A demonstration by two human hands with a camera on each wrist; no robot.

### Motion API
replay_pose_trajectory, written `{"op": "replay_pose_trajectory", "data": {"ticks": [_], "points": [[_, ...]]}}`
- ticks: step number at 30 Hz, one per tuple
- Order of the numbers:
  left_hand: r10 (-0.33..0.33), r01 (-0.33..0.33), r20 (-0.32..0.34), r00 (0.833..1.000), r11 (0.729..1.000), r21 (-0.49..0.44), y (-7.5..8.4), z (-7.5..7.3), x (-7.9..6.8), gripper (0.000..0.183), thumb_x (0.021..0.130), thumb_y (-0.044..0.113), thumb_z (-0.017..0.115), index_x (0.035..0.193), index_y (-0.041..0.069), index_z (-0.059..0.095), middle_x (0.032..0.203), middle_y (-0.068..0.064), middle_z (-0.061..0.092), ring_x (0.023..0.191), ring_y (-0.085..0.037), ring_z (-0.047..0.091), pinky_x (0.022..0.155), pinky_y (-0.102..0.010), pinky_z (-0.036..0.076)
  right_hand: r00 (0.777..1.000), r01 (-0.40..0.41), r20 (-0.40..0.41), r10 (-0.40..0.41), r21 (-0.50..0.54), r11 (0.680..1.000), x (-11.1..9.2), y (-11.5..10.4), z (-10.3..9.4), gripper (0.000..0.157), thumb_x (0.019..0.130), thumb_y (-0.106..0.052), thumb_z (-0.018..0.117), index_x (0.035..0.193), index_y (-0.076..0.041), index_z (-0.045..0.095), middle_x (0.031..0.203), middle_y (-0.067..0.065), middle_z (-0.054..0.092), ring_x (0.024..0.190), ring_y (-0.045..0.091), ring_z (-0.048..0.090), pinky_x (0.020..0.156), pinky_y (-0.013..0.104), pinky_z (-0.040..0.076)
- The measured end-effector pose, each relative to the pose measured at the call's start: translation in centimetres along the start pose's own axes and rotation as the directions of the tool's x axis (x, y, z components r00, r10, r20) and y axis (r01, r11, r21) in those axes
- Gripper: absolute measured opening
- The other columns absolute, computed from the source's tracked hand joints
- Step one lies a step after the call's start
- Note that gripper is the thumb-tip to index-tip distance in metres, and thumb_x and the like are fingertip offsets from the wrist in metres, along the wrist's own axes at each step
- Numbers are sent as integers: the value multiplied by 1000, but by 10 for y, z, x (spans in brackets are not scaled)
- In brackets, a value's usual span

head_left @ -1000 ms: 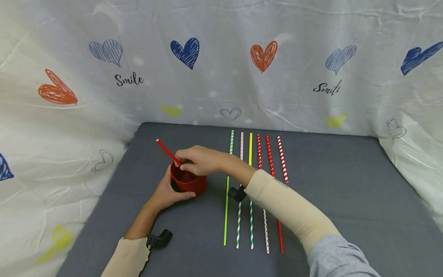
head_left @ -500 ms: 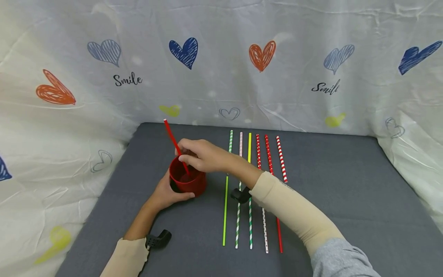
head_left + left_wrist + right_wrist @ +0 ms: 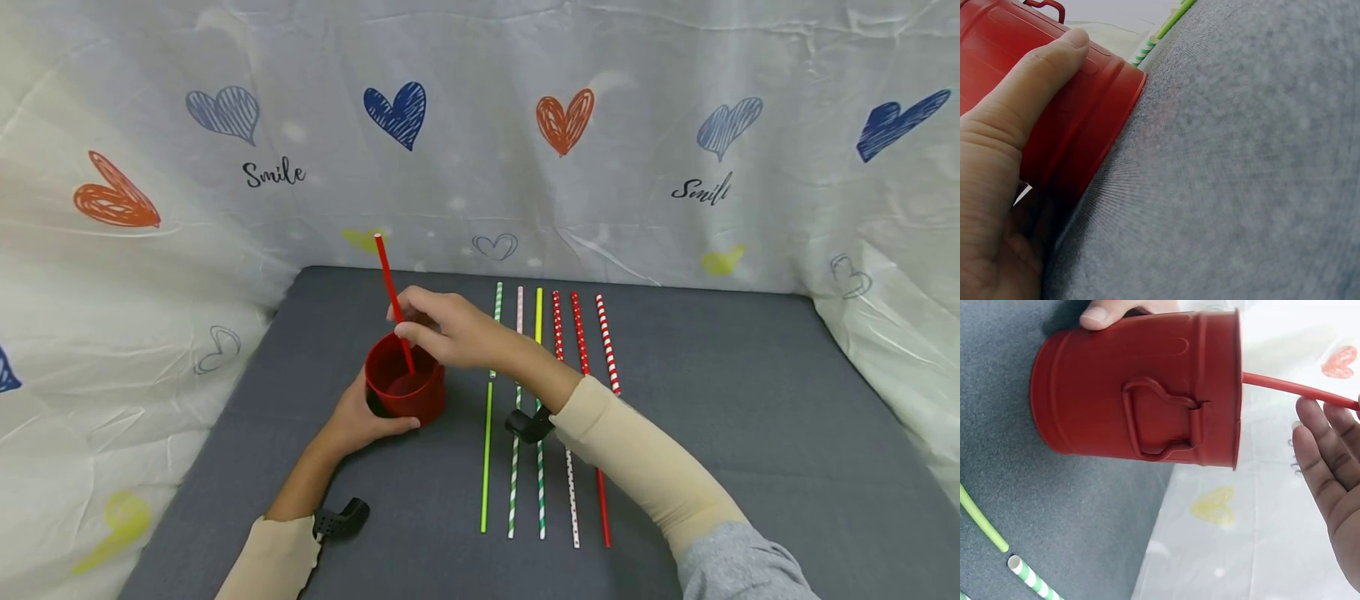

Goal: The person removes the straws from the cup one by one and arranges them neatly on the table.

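Observation:
A red metal pail (image 3: 416, 407) stands on the grey cloth, left of the middle in the head view. My left hand (image 3: 360, 423) wraps its near left side, thumb along the wall; the left wrist view shows that thumb (image 3: 1041, 75) lying against the red metal. A plain red straw (image 3: 386, 271) leans out of the pail, its lower end inside. My right hand (image 3: 457, 329) holds the straw above the rim between thumb and fingers. In the right wrist view the straw (image 3: 1297, 386) runs past the fingertips, and a wire handle (image 3: 1132, 422) hangs on the pail's side.
Two rows of paper and plain straws lie right of the pail, among them a lime green straw (image 3: 486, 458), a yellow straw (image 3: 538, 312) and a red-and-white striped straw (image 3: 607, 346). My right forearm crosses above them. A white printed curtain (image 3: 465, 183) hangs behind the table.
The red straw has swung from a strong leftward lean to nearly upright, its top going up and right. My right hand has risen slightly with it; the left hand and pail stay put.

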State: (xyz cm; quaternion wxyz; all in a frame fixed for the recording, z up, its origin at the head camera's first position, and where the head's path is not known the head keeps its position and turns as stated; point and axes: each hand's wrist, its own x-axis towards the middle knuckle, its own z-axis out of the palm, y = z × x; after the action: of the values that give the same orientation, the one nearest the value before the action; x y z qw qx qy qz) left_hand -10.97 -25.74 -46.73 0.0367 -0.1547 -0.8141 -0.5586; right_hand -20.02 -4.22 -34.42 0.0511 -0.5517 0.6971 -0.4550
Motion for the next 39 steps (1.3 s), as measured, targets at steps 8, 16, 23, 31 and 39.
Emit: {"op": "replay_pose_trajectory", "data": {"ticks": [8,16,23,31,39], "points": [[5,-5,-6,1000,1000,1,2,0,0,96,71,2,89,149,4,33,141,-9,50,124,-14,47,103,-34,42,994,53,-99,-39,140,989,-8,-10,-2,17,100,-4,60,116,-3,56,95,9,65,83,24,65,79,33,56],[27,-27,-16,1000,1000,-10,-1,2,-1,97,70,0,89,148,2,32,141,-15,48,126,-30,46,99,-33,46,981,17,-191,11,143,990,-24,-27,-9,16,98,-5,63,114,-5,59,95,1,67,82,17,66,80,34,57],[47,-47,-15,999,999,-22,-3,1,-2,98,69,-1,90,149,0,32,142,-24,47,125,-41,46,98,-52,45,965,25,-264,1,93,995,-39,-33,-10,14,97,-3,64,110,-4,60,92,3,68,75,19,67,75,33,57],[60,-61,-13,998,998,-21,-2,3,0,98,69,-2,89,148,-3,32,141,-26,46,125,-43,45,99,-51,45,953,-14,-301,30,55,998,-57,-47,-10,19,96,-2,64,114,-3,58,88,4,68,70,12,63,69,32,55],[43,-43,-18,999,999,-2,-1,4,-2,99,69,-1,90,149,-2,32,142,-24,47,125,-42,46,99,-43,46,937,-93,-341,77,-33,995,-76,-59,-11,21,95,-4,66,115,-6,58,85,-5,66,70,10,61,62,29,49]]}}
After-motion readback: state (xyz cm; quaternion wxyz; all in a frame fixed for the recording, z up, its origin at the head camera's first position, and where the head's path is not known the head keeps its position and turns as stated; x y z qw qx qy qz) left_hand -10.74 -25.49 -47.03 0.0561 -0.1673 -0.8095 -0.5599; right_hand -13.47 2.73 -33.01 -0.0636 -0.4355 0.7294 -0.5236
